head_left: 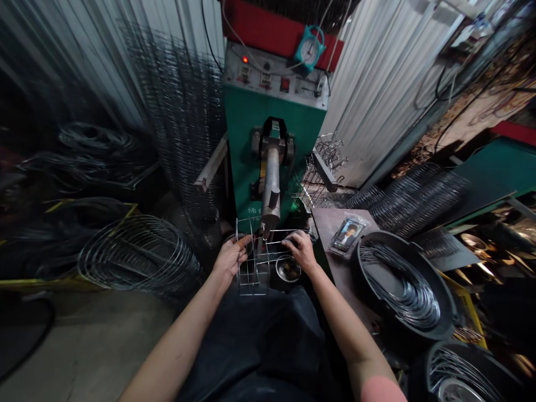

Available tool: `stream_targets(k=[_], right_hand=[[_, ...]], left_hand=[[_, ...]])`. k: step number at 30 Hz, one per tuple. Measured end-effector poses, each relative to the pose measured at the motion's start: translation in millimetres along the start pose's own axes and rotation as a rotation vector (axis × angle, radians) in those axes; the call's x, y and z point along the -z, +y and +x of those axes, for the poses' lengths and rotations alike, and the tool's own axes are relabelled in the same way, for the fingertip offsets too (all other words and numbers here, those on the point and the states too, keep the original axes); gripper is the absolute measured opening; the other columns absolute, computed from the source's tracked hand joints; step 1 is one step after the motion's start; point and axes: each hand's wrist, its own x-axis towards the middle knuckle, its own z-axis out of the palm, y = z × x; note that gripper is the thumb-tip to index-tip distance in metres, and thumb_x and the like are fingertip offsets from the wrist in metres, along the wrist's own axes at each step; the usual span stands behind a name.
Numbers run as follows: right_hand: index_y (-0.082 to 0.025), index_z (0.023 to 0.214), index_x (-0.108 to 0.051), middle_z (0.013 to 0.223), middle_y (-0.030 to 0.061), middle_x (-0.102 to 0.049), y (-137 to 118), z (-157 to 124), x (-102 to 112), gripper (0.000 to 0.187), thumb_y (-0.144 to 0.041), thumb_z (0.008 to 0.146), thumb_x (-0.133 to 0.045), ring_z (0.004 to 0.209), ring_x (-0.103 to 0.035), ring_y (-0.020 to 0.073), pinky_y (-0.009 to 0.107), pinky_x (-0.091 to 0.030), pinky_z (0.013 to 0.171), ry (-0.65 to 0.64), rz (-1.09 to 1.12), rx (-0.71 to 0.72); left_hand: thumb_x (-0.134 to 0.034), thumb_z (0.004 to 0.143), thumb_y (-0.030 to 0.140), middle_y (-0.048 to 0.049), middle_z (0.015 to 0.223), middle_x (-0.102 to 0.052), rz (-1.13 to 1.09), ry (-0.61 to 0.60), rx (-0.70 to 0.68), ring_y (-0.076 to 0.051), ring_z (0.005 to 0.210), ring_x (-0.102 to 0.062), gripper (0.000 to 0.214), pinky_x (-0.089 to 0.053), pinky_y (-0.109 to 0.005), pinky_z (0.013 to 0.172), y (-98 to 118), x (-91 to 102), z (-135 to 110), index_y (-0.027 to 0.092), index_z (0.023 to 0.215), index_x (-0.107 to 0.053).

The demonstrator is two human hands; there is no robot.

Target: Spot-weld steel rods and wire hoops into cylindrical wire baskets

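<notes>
A wire rack (253,273) made of thin metal rods sits under the electrode arm (271,184) of a green spot-welding machine (240,139). My left hand (231,255) is closed on the rack's left side, thumb stretched along a wire. On the other side my right hand (300,250) pinches the wires that run out to the right of the electrode tip. The tip meets or nearly meets the wires between my hands; exact contact is too small to tell. Below my right hand stands a round metal bowl (288,269) with small bits in it.
To the right, a black tub (364,279) of bent wires stands beside a phone (347,234) in a clear pouch on a board. Wire hoops (134,254) are stacked at left. A teal clock (310,49) rests on the machine. Two bars (211,164) jut from its sides.
</notes>
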Motion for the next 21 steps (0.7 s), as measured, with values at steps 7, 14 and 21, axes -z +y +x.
stream_targets(k=[7,14,21], right_hand=[[-0.020,0.070,-0.063,0.075,0.0019,-0.062,3,10,-2,0.023,-0.034,0.085,-0.053,0.079,-0.054,0.0154,0.029,-0.034,0.075,0.002,0.021,0.004],[-0.020,0.071,-0.063,0.074,0.0020,-0.062,8,12,-5,0.023,-0.037,0.083,-0.054,0.077,-0.055,0.0154,0.029,-0.035,0.073,-0.007,0.001,-0.008],[-0.020,0.071,-0.063,0.074,0.0014,-0.061,8,13,-6,0.023,-0.037,0.083,-0.055,0.077,-0.054,0.0145,0.029,-0.035,0.074,0.003,-0.046,-0.019]], left_hand=[[-0.081,0.040,0.018,0.0130,0.043,-0.033,-0.012,0.017,0.024,0.001,0.033,-0.021,0.043,-0.012,-0.015,0.032,4,-2.3,12,0.016,0.067,-0.048],[-0.081,0.042,0.017,0.0123,0.043,-0.033,-0.016,0.010,0.057,0.001,0.033,-0.022,0.040,-0.012,-0.014,0.031,4,-1.5,17,0.015,0.064,-0.048],[-0.080,0.043,0.015,0.0120,0.043,-0.033,-0.026,-0.038,0.102,0.001,0.033,-0.020,0.037,-0.011,-0.013,0.030,5,-0.4,24,0.014,0.064,-0.050]])
